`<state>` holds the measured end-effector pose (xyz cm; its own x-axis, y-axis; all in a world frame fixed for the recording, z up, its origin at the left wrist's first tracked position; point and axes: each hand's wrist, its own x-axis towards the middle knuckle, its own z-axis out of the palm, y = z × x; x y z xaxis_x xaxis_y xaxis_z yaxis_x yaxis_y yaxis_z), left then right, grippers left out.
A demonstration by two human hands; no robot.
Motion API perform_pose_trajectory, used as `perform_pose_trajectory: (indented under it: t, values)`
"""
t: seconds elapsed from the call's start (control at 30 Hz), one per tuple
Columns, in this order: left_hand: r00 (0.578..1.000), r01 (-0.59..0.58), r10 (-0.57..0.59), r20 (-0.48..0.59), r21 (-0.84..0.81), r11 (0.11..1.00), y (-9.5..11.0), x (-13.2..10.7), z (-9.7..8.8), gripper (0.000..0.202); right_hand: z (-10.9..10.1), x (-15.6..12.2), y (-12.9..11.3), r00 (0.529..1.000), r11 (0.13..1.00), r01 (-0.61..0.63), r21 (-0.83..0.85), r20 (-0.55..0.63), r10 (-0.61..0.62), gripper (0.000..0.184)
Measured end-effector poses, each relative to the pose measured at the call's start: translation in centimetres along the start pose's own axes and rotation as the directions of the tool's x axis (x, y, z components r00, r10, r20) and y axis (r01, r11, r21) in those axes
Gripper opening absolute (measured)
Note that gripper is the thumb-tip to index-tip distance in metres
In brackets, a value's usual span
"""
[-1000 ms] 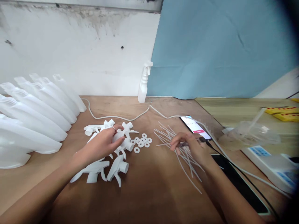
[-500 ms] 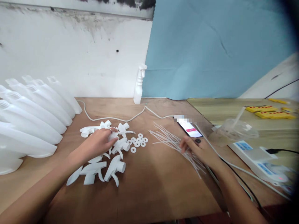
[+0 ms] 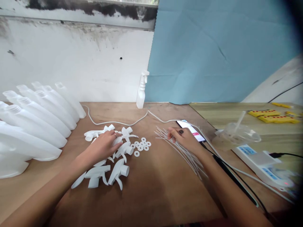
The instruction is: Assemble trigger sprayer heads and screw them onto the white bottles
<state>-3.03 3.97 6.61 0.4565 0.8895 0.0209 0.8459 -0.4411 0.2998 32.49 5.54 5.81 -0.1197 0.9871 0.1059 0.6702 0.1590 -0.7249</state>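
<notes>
My left hand [image 3: 106,144] lies over a pile of white trigger spray heads [image 3: 97,173], fingers stretched across them and thumb apart. It holds none of them that I can see. To the right of the pile are several small white ring washers [image 3: 141,145]. My right hand [image 3: 183,137] is at the upper part of a loose bundle of thin white tubes [image 3: 187,154], with its fingers curled and pinched on some of them. The fingertips are partly hidden, so how many tubes they grip does not show.
White bottles [image 3: 47,116] stand in rows at the left. An assembled spray bottle [image 3: 141,91] stands by the wall. Behind my right hand lies a phone [image 3: 198,136]. A white cable [image 3: 113,123], a plastic cup [image 3: 241,131], a power strip [image 3: 262,165] and yellow pieces [image 3: 276,119] are further around.
My right hand has moved left and away from me along the tubes, and some tubes have shifted with it. My left hand stays on the spray heads. The camera view has tilted slightly up.
</notes>
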Motion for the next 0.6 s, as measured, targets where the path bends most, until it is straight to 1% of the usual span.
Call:
perform_pose_trajectory:
  t: [0.1,0.17,0.2,0.3,0.37,0.43,0.47,0.53,0.6]
  values:
    - [1.0,-0.004,0.005,-0.006,0.008,1.0,-0.1,0.0,0.3,0.046,1.1,-0.1,0.7,0.993,0.993,0.019,0.118,-0.114,-0.005,0.056]
    - [1.0,-0.003,0.003,-0.02,0.004,1.0,-0.2,0.1,0.4,0.045,2.2,-0.6,1.0,0.987,0.981,0.035,0.191,-0.163,-0.003,0.056]
    - [1.0,0.001,-0.001,-0.028,0.0,1.0,-0.1,0.1,0.3,0.045,2.8,-1.0,1.1,0.985,0.979,0.043,0.201,-0.173,-0.008,0.057]
    - [0.999,0.006,-0.007,-0.054,-0.005,1.0,0.2,0.5,-0.5,0.044,4.1,-1.9,1.2,0.982,0.986,0.079,0.146,-0.182,-0.052,0.057]
    - [0.996,0.007,-0.008,-0.09,-0.004,1.0,0.5,1.3,-1.5,0.043,4.4,-2.3,1.1,0.977,0.989,0.105,0.102,-0.196,-0.084,0.057]
    - [0.992,0.001,-0.003,-0.129,-0.013,1.0,0.9,2.9,-2.6,0.042,4.3,-2.7,0.9,0.97,0.988,0.139,0.073,-0.21,-0.121,0.056]
    - [0.989,-0.008,0.004,-0.146,-0.022,1.0,1.1,4.0,-3.1,0.042,4.2,-2.8,0.8,0.966,0.986,0.158,0.057,-0.218,-0.142,0.056]
    - [0.984,-0.047,0.039,-0.176,-0.039,0.998,1.4,7.1,-4.0,0.04,4.0,-2.9,0.6,0.955,0.98,0.197,0.019,-0.229,-0.187,0.055]
    - [0.976,-0.091,0.08,-0.205,-0.045,0.995,1.8,11.1,-4.5,0.039,4.0,-3.0,0.5,0.946,0.975,0.222,-0.01,-0.24,-0.218,0.055]
